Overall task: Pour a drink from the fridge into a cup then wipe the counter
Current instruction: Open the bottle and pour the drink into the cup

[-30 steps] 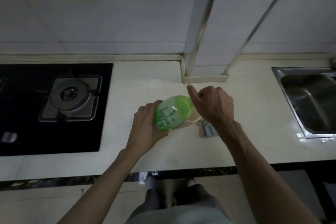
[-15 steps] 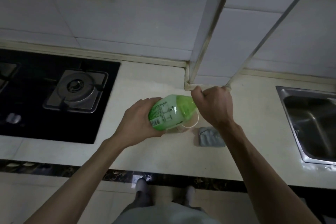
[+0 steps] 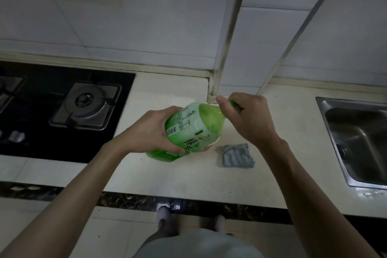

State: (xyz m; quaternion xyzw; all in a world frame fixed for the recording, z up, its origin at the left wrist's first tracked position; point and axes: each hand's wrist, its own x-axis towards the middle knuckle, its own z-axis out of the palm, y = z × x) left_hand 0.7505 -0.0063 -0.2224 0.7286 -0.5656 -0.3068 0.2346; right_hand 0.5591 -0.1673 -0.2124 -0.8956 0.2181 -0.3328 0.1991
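A green tea bottle [image 3: 192,130] with a green label is held tilted above the pale counter [image 3: 167,176], its neck pointing away to the right. My left hand [image 3: 152,132] grips its body from the left. My right hand [image 3: 245,117] is curled round the bottle's neck and cap, of which only a green edge shows. A folded grey cloth [image 3: 237,155] lies on the counter just right of the bottle's base. No cup shows clearly; the bottle hides the spot beneath it.
A black gas hob [image 3: 62,109] with a burner fills the counter's left part. A steel sink [image 3: 360,142] is set in at the right. A tiled wall column [image 3: 234,48] juts out behind the hands. The counter's dark front edge runs below my arms.
The bottle has been lifted and tipped more upright toward me, hiding the pale rim seen beneath it earlier. The view has shifted, so the cloth shows fully.
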